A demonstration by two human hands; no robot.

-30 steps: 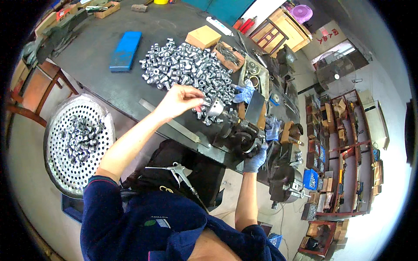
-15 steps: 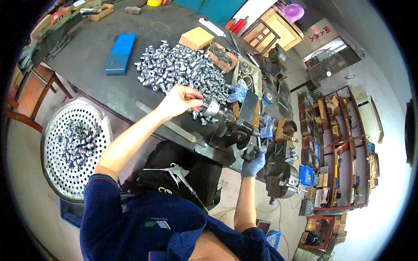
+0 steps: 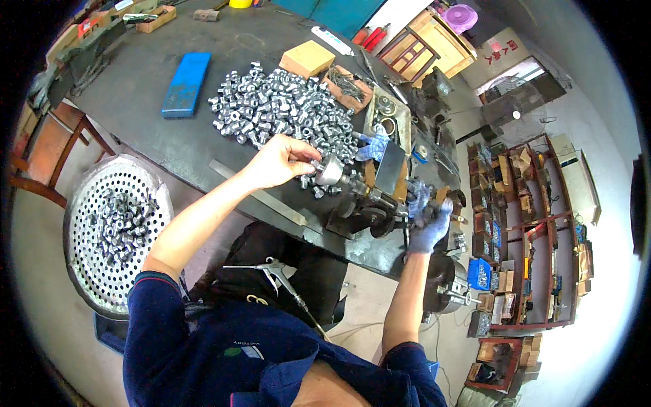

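Your bare left hand [image 3: 279, 161] pinches a metal fitting [image 3: 330, 169] at the small bench machine [image 3: 369, 203]; your gloved right hand [image 3: 428, 227] seemingly grips its handle. Fingers could get caught if it turns.

— What holds all the stuff?

— A big dark bench [image 3: 146, 125]. It runs from the upper left of the frame down to the lower right.

— What lies on it?

— A heap of shiny metal nuts [image 3: 285, 108] in the upper middle. A flat blue box [image 3: 186, 84] sits left of the heap. A tan block [image 3: 307, 59] sits above it. A long metal ruler [image 3: 258, 193] lies by the bench's near edge.

— And on the floor?

— A round tray with holes [image 3: 115, 234], at the left, with more nuts in it.
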